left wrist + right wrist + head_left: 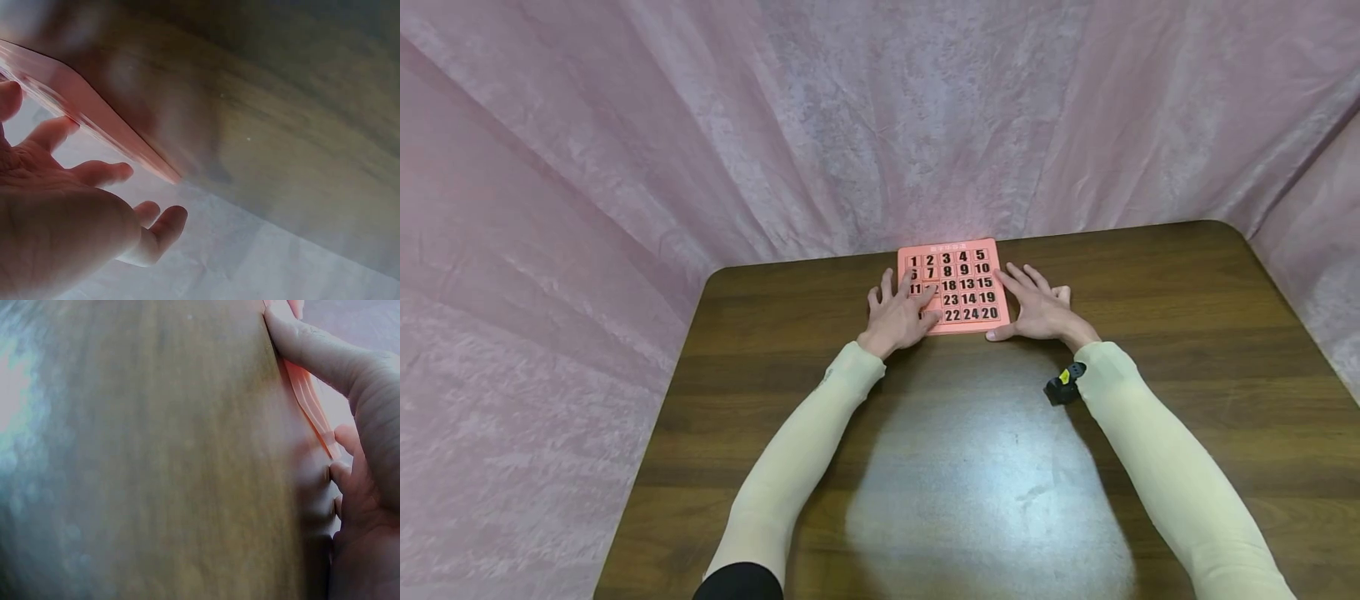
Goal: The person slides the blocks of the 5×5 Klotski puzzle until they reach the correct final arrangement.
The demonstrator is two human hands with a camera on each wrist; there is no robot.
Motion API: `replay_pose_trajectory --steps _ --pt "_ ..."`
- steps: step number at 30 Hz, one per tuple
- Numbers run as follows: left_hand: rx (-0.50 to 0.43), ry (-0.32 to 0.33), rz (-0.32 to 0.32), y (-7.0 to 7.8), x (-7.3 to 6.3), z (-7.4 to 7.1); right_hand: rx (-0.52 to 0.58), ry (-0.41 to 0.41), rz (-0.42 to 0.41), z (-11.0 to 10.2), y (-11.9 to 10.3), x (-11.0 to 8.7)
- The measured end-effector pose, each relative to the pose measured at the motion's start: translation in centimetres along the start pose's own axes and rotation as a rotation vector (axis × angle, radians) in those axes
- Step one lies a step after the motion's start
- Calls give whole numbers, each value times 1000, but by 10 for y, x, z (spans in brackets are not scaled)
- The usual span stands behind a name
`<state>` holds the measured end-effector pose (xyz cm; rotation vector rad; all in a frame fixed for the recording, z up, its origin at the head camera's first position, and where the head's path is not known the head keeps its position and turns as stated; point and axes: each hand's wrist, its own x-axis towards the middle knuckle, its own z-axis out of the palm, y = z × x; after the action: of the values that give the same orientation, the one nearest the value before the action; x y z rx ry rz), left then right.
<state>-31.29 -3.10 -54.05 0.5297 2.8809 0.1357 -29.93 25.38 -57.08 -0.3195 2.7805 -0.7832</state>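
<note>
A pink sliding number puzzle lies flat at the far side of the table, its square tiles printed with black numbers. My left hand is spread over its left side, with fingertips touching the tiles. The lower left tiles are hidden under that hand. In the left wrist view, the left hand's fingers are loosely extended along the puzzle's pink edge. My right hand rests at the right edge, index fingertip against the side and thumb at the near right corner. In the right wrist view, the thumb touches the frame's edge.
The dark wooden table has a bright light reflection near its middle. A pink velvet curtain hangs right behind the table's far edge and along its sides. A small black device is strapped at the right wrist.
</note>
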Motion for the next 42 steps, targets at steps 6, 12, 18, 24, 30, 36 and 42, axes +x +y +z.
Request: replay_pose_trajectory --steps 6,12,18,24,30,36,42 --pt "-24 -6 -20 -1 3 0 4 6 -1 2 4 2" --pt "-55 32 -23 0 -1 2 1 9 6 2 2 1" --pt "-10 112 -24 2 -28 8 3 0 -14 -1 -8 -4" --pt "31 108 46 10 -55 15 -2 1 -7 -7 -9 -6" --pt "42 100 71 15 -66 20 -1 -9 -2 -5 -6 -7" --pt "40 109 75 13 -63 20 -24 -7 6 -6 -7 -6" --pt "26 97 73 12 -62 20 -27 -7 6 -6 -9 -6"
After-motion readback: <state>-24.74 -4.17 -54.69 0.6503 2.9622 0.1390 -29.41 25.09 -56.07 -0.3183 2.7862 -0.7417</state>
